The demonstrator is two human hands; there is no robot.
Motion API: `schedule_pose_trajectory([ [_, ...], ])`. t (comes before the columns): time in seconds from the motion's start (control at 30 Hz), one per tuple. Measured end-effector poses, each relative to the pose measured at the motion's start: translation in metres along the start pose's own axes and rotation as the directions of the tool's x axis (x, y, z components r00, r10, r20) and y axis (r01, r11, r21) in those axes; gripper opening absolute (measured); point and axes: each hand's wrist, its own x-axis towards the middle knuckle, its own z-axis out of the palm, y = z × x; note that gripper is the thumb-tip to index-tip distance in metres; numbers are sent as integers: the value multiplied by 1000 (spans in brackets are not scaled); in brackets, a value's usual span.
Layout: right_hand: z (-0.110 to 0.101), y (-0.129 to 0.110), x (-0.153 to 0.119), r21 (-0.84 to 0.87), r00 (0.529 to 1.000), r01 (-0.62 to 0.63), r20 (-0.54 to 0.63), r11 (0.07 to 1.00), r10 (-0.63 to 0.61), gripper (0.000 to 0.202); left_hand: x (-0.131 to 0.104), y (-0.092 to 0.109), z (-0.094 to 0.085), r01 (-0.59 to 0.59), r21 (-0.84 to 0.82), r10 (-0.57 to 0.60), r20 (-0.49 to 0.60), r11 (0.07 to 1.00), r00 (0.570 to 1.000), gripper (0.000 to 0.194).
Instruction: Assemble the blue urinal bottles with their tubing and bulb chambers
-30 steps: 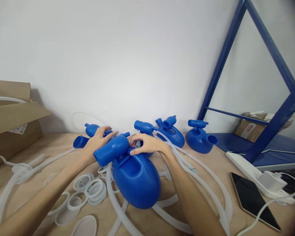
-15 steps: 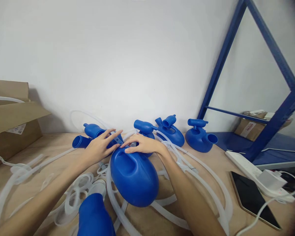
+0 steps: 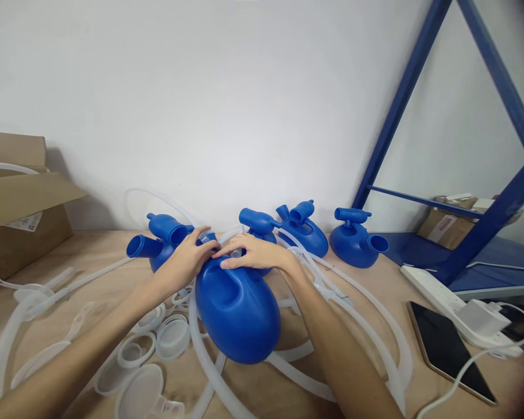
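Jug (image 3: 240, 314) before me. Behind it on the table (image 3: 100, 250): second jug (image 3: 156, 254) left, three others (image 3: 358, 247) rightward. Lids (image 3: 173, 337) to its left; carton (image 3: 48, 233) far left. To my right, phone (image 3: 445, 343), power strip (image 3: 436, 288) just behind.

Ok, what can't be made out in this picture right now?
All in the head view:
Front blue bottle: its far end is hidden behind the left hand and right hand.
Small clear piece: partly covered by the right hand; whether it is gripped is unclear.
Cardboard box: cut off by the left edge; inside mostly hidden by its flap.
Box label: print too small to read.
Nearest cloudy lid: runs off the bottom edge.
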Motion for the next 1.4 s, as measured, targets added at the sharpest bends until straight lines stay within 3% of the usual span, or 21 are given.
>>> schedule_pose_trajectory([
  [0.67,2,-12,-2,20,999,-39,2,999,39,33,0,-2,-2,50,-202,-59,-38,978,997,33],
  [0.87,-1,-14,-5,11,997,-77,8,997,77,37,3,-2,-14,61,-272,-63,5,960,998,36],
  [1.03,-1,-20,-5,-77,995,-97,6,992,98,35,3,0,-27,80,-105,-80,7,991,997,29],
  [1.17,13,-36,-2,-235,980,-197,-73,952,184,44,-1,4,-30,133,30,-134,17,991,991,23],
  [1.27,27,-48,-1,-332,952,-286,-210,899,225,42,-2,-1,-30,151,98,-154,28,984,988,32],
  [1.4,36,-49,-3,-328,943,-301,-242,895,228,41,-1,-20,-32,161,-21,-161,12,987,987,46],
])
